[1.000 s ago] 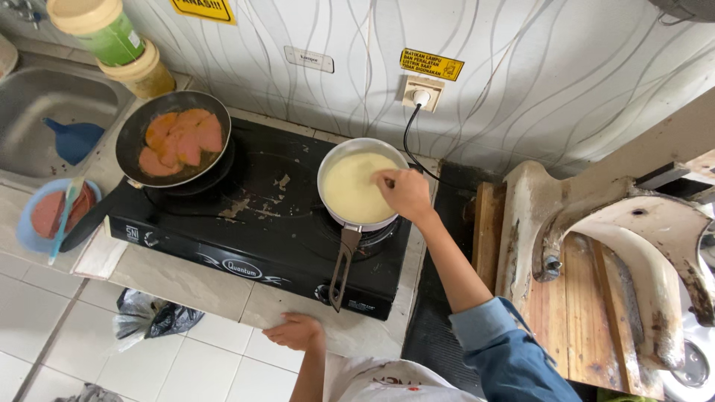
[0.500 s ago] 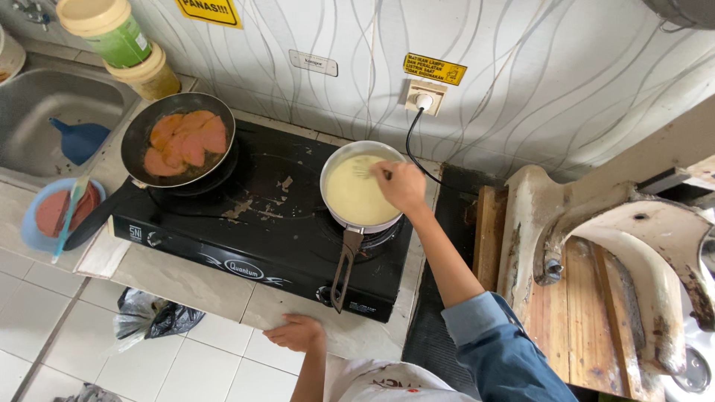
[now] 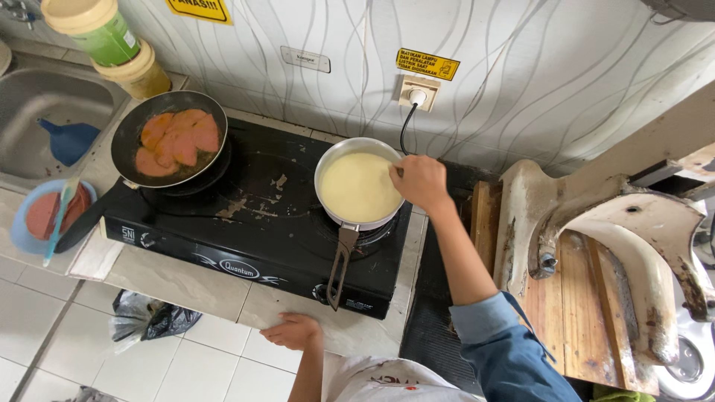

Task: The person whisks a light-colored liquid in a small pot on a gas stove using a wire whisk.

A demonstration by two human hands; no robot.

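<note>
Over the right rim of the pot (image 3: 358, 186) hovered the right hand (image 3: 421, 181), its grip clenched on something too small to identify. To its left was pale batter, and the handle (image 3: 339, 262) ran toward the left hand (image 3: 292, 330), resting released on the tabletop (image 3: 179, 279).

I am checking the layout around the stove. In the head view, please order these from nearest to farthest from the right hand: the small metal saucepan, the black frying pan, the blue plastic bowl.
1. Small metal saucepan of pale yellow liquid: under the right hand, right burner.
2. Black frying pan with pink slices: left burner.
3. Blue plastic bowl: far left, on the counter.
</note>
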